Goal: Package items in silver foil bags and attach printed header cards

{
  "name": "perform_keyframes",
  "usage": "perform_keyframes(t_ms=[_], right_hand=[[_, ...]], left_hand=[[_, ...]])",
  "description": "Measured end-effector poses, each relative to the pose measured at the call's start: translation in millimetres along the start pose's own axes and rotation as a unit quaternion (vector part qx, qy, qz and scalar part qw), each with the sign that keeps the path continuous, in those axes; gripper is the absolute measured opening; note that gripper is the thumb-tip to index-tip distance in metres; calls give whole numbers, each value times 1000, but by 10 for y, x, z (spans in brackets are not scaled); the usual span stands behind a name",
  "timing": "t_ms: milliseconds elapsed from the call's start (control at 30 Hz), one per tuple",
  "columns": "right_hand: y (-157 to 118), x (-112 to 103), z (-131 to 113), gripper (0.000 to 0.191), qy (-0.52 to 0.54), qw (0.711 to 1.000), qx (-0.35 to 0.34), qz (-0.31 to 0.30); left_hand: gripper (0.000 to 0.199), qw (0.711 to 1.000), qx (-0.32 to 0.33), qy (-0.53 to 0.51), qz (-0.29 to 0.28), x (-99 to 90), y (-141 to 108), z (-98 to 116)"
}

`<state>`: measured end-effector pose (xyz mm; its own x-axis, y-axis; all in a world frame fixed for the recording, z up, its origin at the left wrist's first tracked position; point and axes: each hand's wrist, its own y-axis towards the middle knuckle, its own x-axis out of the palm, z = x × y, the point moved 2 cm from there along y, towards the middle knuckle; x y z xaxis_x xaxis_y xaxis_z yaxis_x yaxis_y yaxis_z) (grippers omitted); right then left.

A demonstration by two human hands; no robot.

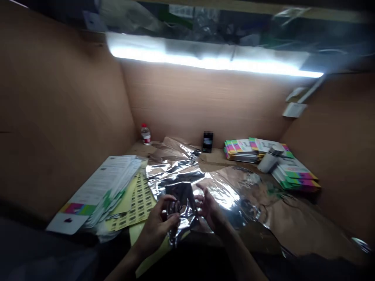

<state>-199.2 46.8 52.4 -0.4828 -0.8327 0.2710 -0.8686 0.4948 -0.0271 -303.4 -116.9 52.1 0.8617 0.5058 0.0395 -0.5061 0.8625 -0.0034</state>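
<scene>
The left hand (159,220) grips between thumb and bent fingers, while the right hand (210,208), somewhat blurred, seems loosely cupped, fingers apart, both forearms (241,251) angled inward.

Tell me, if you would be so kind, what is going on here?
A person's left hand has a dark shiny pouch pinched at its left side. The right hand is open at the pouch's right edge; whether it touches is too blurred to tell. Crinkled silvery material lies behind. Printed cards and a yellow label sheet lie to the left, with colourful stacks to the right.
</scene>
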Motion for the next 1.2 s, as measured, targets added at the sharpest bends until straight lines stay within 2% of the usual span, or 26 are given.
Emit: perform_keyframes(t_ms=[67,100,133,167,200,233,267,333,367,433,567,633,700,767,800,833,900,933,1000,1067,1133,1200], right_hand=[[-91,97,151,55,-32,999,23,-34],[-146,110,196,54,-54,998,20,-31],[-202,99,219,52,-71,997,16,-18],[-255,67,226,50,-81,997,20,-1],[-304,21,219,49,-86,996,28,16],[-349,-28,205,49,-90,995,38,27],[-389,-73,190,48,-91,994,48,31],[-452,-122,181,47,-87,993,70,24],[-470,-118,189,46,-83,993,77,15],[-478,-58,217,45,-78,994,76,-4],[-416,135,241,49,-76,995,65,-25],[-386,197,222,53,-69,995,64,-23],[-372,231,197,55,-45,998,51,2],[-377,279,191,54,-5,998,44,37],[-382,322,198,53,23,997,47,50],[-381,383,210,51,52,996,52,50],[-336,532,239,48,117,992,49,25],[-290,606,248,45,141,989,34,-6],[-179,693,249,39,177,983,-14,-48],[-110,688,228,34,209,975,-53,-47],[-119,629,191,31,242,967,-70,-25],[-178,557,152,28,266,961,-72,-19]], left_hand=[[50,999,24,22,11,-113,-22,-61],[51,997,38,58,18,-264,3,-41],[50,990,44,124,44,-495,41,16],[50,974,48,203,89,-798,80,111],[45,938,29,301,168,-1161,107,233],[46,879,-20,411,240,-1543,118,360],[50,844,-50,449,288,-1905,117,482],[62,807,-105,490,312,-2474,108,627],[70,797,-131,499,314,-2659,107,639],[83,781,-168,514,311,-2833,132,565],[103,767,-178,520,330,-2842,249,399],[95,772,-164,510,343,-2893,280,457],[74,789,-131,488,349,-2951,251,607],[56,820,-80,453,341,-2896,169,773],[53,836,-53,435,330,-2794,118,835],[52,857,-26,406,318,-2641,63,872],[55,894,18,339,293,-2209,-58,868],[54,922,29,246,298,-1963,-131,826],[51,962,-16,92,257,-1445,-277,682],[48,978,-62,-8,201,-987,-413,531],[48,983,-77,-68,151,-667,-504,405],[48,986,-68,-119,100,-485,-535,306]])
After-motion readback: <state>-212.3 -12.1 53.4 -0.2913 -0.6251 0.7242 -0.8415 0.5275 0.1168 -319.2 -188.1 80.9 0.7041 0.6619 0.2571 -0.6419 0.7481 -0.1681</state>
